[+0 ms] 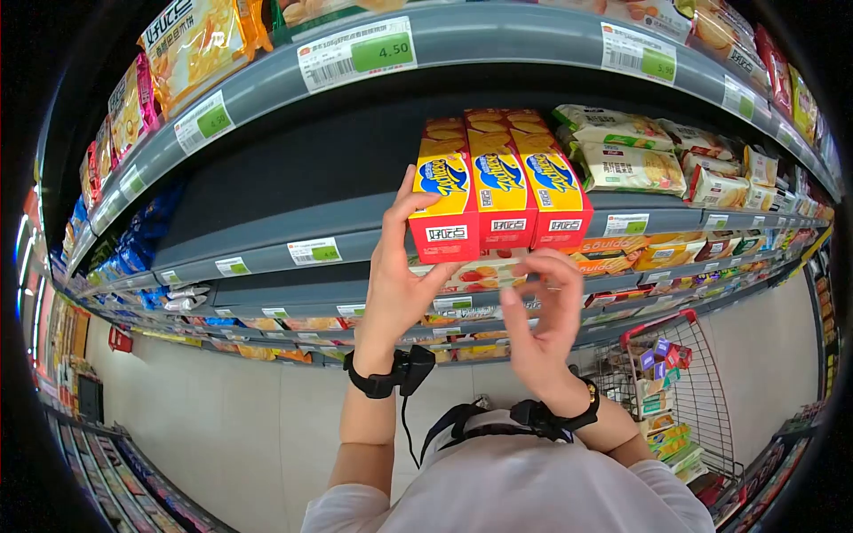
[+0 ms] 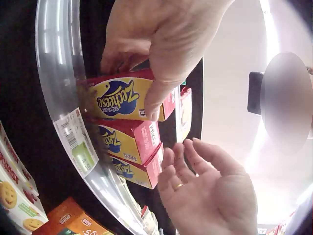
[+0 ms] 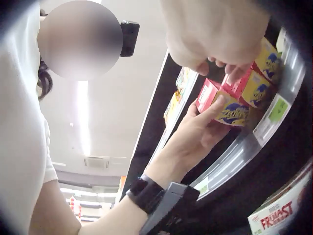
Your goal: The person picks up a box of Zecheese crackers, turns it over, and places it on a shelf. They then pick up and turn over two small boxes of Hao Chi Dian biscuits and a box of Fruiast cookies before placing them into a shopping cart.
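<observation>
Three red-and-yellow Zecheese cracker boxes stand side by side at the front of a dark shelf [image 1: 267, 213]. My left hand [image 1: 391, 280] grips the leftmost box [image 1: 442, 235], its thumb along the underside in the head view. The left wrist view shows that thumb pressed on the box's printed yellow face [image 2: 120, 98]. Beside it sit the middle box [image 1: 507, 229] and the right box [image 1: 562, 222], their red ends facing me. Just in front of these, my right hand [image 1: 548, 324] hovers with loosely bent fingers and holds nothing.
Green-and-white snack packs [image 1: 626, 164] lie to the right of the boxes. A price-tagged shelf edge [image 1: 498, 40] runs overhead, with bagged snacks above it. Lower shelves hold more packets. A shopping cart [image 1: 702, 382] containing several packages stands behind my right arm.
</observation>
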The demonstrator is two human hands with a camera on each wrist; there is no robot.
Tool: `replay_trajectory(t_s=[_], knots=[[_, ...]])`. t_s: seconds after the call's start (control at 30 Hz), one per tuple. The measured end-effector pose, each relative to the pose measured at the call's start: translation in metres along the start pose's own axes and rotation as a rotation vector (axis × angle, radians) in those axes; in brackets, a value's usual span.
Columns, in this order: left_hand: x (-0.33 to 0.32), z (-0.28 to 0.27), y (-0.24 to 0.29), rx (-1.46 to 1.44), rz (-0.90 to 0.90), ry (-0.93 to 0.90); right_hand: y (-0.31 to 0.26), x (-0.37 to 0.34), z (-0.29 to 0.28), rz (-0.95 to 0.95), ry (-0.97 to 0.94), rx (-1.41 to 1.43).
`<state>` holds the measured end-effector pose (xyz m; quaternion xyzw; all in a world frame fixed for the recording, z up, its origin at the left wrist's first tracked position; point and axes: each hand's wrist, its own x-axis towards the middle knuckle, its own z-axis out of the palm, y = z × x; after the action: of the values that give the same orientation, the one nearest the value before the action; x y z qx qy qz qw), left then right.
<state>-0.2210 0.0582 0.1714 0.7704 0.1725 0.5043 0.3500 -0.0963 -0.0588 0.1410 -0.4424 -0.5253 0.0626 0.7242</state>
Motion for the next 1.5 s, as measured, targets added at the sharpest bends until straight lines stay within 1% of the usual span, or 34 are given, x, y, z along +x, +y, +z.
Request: replay_trajectory(t_s=[0.03,0.07,0.13,0.17,0.2,0.23,0.27,0.33,0.37,0.4,0.47,0.57,0.7,0.77,0.8,0.87,1.0,1.1,1.2,1.27,1.3,1.37,1.5], knots=[[0.002,-0.001,0.0,0.06,-0.004,-0.012,-0.001,0.004,-0.004,-0.044,0.069,-0.02],[0.003,-0.001,0.0,0.121,-0.011,-0.024,-0.001,0.009,-0.011,-0.047,0.071,-0.022],[0.007,0.0,-0.004,0.13,-0.028,-0.034,0.004,0.026,-0.028,-0.231,0.156,-0.492],[0.009,0.0,-0.006,0.142,-0.047,-0.042,0.007,0.034,-0.034,-0.233,0.159,-0.494],[0.01,-0.001,-0.01,0.14,-0.044,-0.043,0.01,0.043,-0.039,-0.195,0.163,-0.549],[0.011,-0.001,-0.013,0.221,-0.042,-0.064,0.012,0.051,-0.042,-0.157,0.168,-0.603],[0.012,-0.001,-0.016,0.304,-0.039,-0.085,0.015,0.056,-0.044,-0.16,0.17,-0.604],[0.011,0.001,-0.019,0.346,-0.033,-0.078,0.024,0.062,-0.045,0.08,0.059,-0.326],[0.011,0.002,-0.02,0.391,-0.029,-0.074,0.03,0.063,-0.047,0.155,-0.001,-0.266],[0.011,0.003,-0.019,0.391,-0.028,-0.073,0.032,0.063,-0.048,0.154,-0.001,-0.266],[0.009,0.004,-0.017,0.446,-0.079,-0.06,0.033,0.064,-0.049,0.236,-0.059,-0.283],[0.008,0.005,-0.017,0.426,-0.093,-0.017,0.038,0.065,-0.054,0.22,-0.095,-0.365],[0.009,0.003,-0.019,0.456,-0.072,0.002,0.039,0.072,-0.053,0.212,-0.129,-0.358],[0.008,0.002,-0.021,0.435,-0.095,0.007,0.042,0.073,-0.05,0.154,-0.13,-0.371],[0.008,0.002,-0.021,0.436,-0.096,0.005,0.044,0.073,-0.05,0.156,-0.13,-0.371],[0.008,0.002,-0.02,0.452,-0.098,0.015,0.048,0.072,-0.051,0.098,-0.122,-0.511],[0.008,0.003,-0.022,0.438,-0.074,0.027,0.051,0.07,-0.053,0.104,-0.125,-0.566],[0.007,0.006,-0.019,0.36,-0.051,0.025,0.046,0.07,-0.052,0.087,-0.156,-0.636],[0.005,0.015,-0.011,0.312,-0.094,0.067,0.049,0.069,-0.052,0.037,-0.158,-0.672],[0.004,0.02,-0.011,0.419,-0.137,0.137,0.051,0.068,-0.052,-0.034,-0.166,-0.703],[0.004,0.02,-0.013,0.418,-0.136,0.134,0.051,0.068,-0.052,-0.033,-0.163,-0.704],[0.004,0.02,-0.019,0.304,-0.132,0.149,0.051,0.068,-0.052,-0.051,-0.159,-0.697],[0.005,0.02,-0.021,0.263,-0.169,0.162,0.051,0.069,-0.049,-0.044,-0.15,-0.71]])
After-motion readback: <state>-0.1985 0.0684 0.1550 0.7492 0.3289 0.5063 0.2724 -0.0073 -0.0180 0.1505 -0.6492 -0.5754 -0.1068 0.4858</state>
